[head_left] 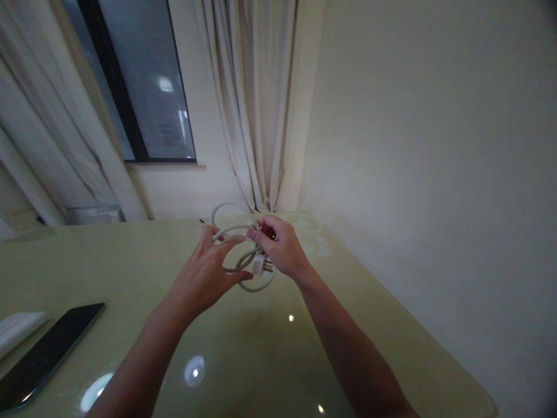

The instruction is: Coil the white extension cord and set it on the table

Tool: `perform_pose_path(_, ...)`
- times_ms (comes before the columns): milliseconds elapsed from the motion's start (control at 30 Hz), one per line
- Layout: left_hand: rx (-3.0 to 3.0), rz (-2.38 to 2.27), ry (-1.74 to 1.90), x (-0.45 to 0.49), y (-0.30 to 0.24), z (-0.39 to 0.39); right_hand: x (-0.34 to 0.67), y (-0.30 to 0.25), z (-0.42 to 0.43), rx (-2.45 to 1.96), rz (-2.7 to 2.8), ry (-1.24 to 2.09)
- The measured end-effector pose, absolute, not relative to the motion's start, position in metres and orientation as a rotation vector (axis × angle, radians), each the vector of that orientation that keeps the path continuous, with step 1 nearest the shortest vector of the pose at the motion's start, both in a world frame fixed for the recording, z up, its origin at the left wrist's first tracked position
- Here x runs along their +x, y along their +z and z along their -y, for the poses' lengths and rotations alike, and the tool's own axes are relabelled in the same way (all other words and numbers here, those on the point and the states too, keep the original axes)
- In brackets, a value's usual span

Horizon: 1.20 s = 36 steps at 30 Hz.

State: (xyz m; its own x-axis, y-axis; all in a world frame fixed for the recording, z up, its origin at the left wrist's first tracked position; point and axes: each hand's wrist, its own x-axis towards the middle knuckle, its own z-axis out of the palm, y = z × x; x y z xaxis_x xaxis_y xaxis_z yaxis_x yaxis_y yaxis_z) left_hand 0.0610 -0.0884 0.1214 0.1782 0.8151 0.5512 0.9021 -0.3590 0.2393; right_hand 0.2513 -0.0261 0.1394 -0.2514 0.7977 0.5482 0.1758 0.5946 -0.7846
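On the right side of the frame, a big plain wall [435, 145], pale all over. Across the whole bottom half, a shiny yellow-green table [391, 342], with round spots of light on it. At the top middle, a long pale curtain [256, 104] hanging down to the far corner of the table. At the upper left, another curtain [52, 133], pulled off to the side. Between the two, a dark window [143, 81] with a black frame and small lights in the glass.

From the bottom of the frame, two bare arms reaching up to the middle. In the middle, a little to the left, the left hand [204, 276], fingers curled through the loops of a white cord [226, 207], thumb underneath, holding the loops together. Just to its right, on the same loops, the right hand [282, 247], fingers closed tight, pinching the cord close to its end. Cord wound in a few round loops, low over the table near the far corner; touching the table or not, hard to tell.

At the lower left, a flat black phone [47, 351] lying on the table, screen dark. Just left of it, at the edge of the frame, part of a flat white thing [17, 328], too cut off to tell more.

Smallest of all, a white plug [259, 264] with metal pins, hanging under the right hand, inside the loops. Any writing on the plug too small and dim to read.
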Motion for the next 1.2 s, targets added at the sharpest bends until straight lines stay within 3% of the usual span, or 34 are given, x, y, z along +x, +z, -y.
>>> perform_pose_path(233, -2.294, 1.737, -0.847, 0.070, 0.112, 0.078, 0.257, 0.140, 0.022, -0.754, 1.667, 0.830)
perform_pose_path(433, -2.234, 1.666, -1.152, 0.077, 0.104, 0.069, 0.271, 0.154, 0.026, -0.690, 1.584, 0.942)
perform_pose_path(667, -2.107, 2.041, -1.211, 0.061, 0.131, 0.077, 0.278, 0.168, 0.054, -0.683, 1.842, 0.970)
perform_pose_path(867, -2.257, 2.130, -1.760, 0.057, 0.143, 0.084, 0.261, 0.155, 0.057, -0.671, 2.026, 0.759)
perform_pose_path(1067, -2.144, 2.410, -2.116, 0.055, 0.150, 0.090, 0.258, 0.149, 0.050, -0.662, 1.948, 0.118)
perform_pose_path(1200, -2.234, 2.435, -2.147, 0.051, 0.147, 0.090, 0.261, 0.153, 0.047, -0.517, 1.934, 0.236)
